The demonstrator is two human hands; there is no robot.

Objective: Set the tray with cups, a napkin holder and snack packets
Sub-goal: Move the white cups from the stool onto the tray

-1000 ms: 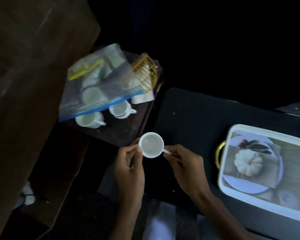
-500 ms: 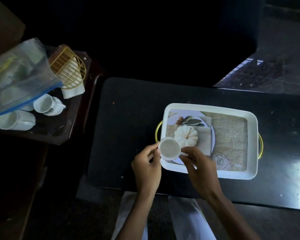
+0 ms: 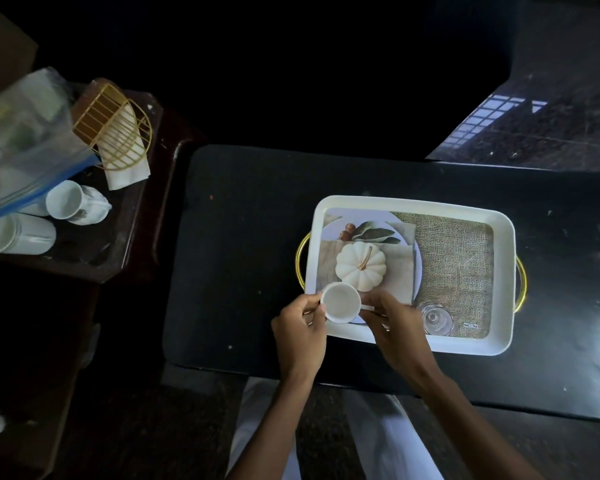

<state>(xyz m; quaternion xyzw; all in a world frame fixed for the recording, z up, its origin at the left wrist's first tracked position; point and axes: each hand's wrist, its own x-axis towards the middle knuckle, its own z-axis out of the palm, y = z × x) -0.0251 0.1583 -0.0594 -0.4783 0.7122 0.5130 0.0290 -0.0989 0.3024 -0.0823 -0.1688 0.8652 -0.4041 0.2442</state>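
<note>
A white cup (image 3: 340,302) is at the near left corner of the white tray (image 3: 503,282), which has gold handles and a printed pumpkin picture. My left hand (image 3: 300,332) holds the cup's left side with thumb and fingers. My right hand (image 3: 392,323) pinches its handle on the right. Whether the cup touches the tray floor I cannot tell. On the side table at the left lie two more white cups (image 3: 68,202) (image 3: 14,233), a gold wire napkin holder (image 3: 113,133) with white napkins, and a clear zip bag (image 3: 25,133) of packets.
The tray sits on a black table (image 3: 243,265). A dark wooden side table (image 3: 125,230) stands to its left, close to the black table's edge. A glossy dark floor shows at the upper right. My white-clad legs are below the table edge.
Both hands carried the cup from beside the side table to the right, to the tray's near left corner. In the last half second it settled slightly further over the tray.
</note>
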